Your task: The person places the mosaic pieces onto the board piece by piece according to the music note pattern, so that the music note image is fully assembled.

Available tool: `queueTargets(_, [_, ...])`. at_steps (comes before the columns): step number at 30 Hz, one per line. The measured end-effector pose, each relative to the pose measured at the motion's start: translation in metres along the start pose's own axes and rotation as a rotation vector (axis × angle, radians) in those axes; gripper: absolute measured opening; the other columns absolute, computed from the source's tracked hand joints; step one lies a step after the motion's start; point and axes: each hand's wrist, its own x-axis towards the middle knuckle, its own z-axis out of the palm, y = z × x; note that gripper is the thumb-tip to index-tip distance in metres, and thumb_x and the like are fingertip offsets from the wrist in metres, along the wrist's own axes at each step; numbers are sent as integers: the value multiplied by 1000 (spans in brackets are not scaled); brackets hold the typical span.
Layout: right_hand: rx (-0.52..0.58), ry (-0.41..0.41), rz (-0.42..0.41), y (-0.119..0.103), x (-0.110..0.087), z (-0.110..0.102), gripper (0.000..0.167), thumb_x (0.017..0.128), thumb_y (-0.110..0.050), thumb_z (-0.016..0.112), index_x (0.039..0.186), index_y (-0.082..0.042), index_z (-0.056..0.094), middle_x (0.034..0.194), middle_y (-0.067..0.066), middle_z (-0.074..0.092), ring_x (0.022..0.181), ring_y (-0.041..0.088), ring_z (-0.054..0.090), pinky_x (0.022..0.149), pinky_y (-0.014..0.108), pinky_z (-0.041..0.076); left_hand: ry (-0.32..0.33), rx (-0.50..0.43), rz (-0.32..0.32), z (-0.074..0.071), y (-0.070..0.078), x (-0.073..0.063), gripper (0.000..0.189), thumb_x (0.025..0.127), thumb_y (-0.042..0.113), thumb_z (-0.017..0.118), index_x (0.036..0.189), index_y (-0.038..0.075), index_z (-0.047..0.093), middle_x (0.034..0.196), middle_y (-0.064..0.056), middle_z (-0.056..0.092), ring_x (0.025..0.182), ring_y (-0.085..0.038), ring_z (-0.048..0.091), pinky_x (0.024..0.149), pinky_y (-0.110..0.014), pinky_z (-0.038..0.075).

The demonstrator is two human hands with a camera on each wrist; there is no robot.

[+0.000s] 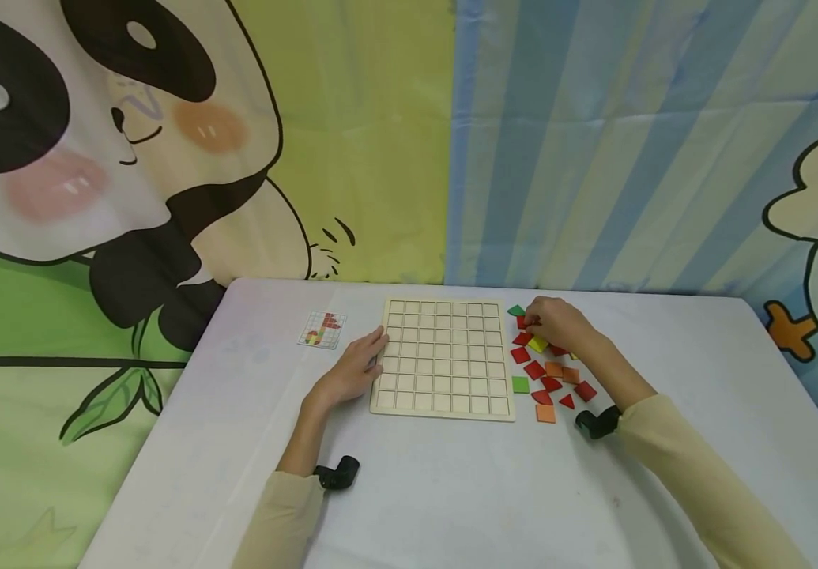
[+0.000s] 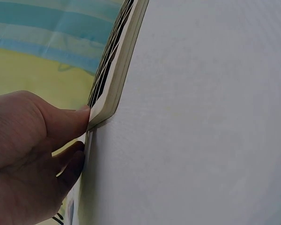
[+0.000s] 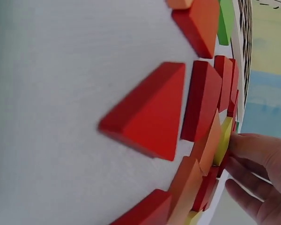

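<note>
A square wooden grid board lies on the white table. My left hand is at its left edge; in the left wrist view the thumb touches the rim near a corner, the other fingers loosely bent below it. My right hand reaches down to the far end of the loose blocks, its fingertips right at a red block. A yellow block partly hides those fingertips in the right wrist view, so I cannot tell whether they pinch a block.
Red triangular and quarter-round blocks, orange squares and a green square lie along the board's right side. A small pattern card is left of the board. A printed curtain hangs behind the table.
</note>
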Motion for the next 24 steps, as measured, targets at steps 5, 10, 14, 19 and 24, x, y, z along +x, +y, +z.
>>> queueTargets(5, [53, 18, -31, 2, 0, -4, 17, 94, -10, 75, 105, 2, 76, 100, 16, 72, 84, 25, 61, 83, 42, 60, 5, 11, 4, 0, -2, 1, 60, 105, 3, 50, 160, -4, 28, 173, -17, 15, 159, -42, 13, 128, -58, 18])
queueTargets(10, [274, 56, -81, -6, -3, -12, 29, 94, -11, 73, 118, 5, 72, 105, 17, 73, 90, 26, 64, 80, 38, 59, 2, 30, 17, 2, -4, 1, 59, 105, 3, 49, 160, -5, 29, 173, -19, 15, 158, -43, 14, 128, -58, 19])
queueTargets(14, [323, 54, -199, -29, 8, -9, 30, 95, -8, 70, 121, 8, 70, 111, 20, 73, 97, 32, 68, 86, 44, 60, 3, 42, 15, 2, -2, 2, 58, 106, 3, 49, 160, -5, 29, 173, -18, 15, 158, -43, 14, 128, -58, 19])
queueTargets(19, [258, 7, -298, -59, 37, 3, 30, 97, -9, 70, 122, 7, 72, 115, 22, 72, 103, 34, 68, 88, 45, 60, 7, 37, 16, 3, -2, 2, 58, 106, 3, 49, 159, -5, 29, 173, -19, 15, 158, -43, 15, 128, -58, 19])
queueTargets(24, [143, 14, -377, -77, 65, 14, 24, 96, -5, 67, 115, 7, 76, 106, 21, 73, 93, 31, 67, 79, 39, 57, 5, 28, 12, 3, -2, 1, 59, 105, 2, 50, 160, -5, 30, 173, -19, 15, 158, -43, 15, 128, -58, 18])
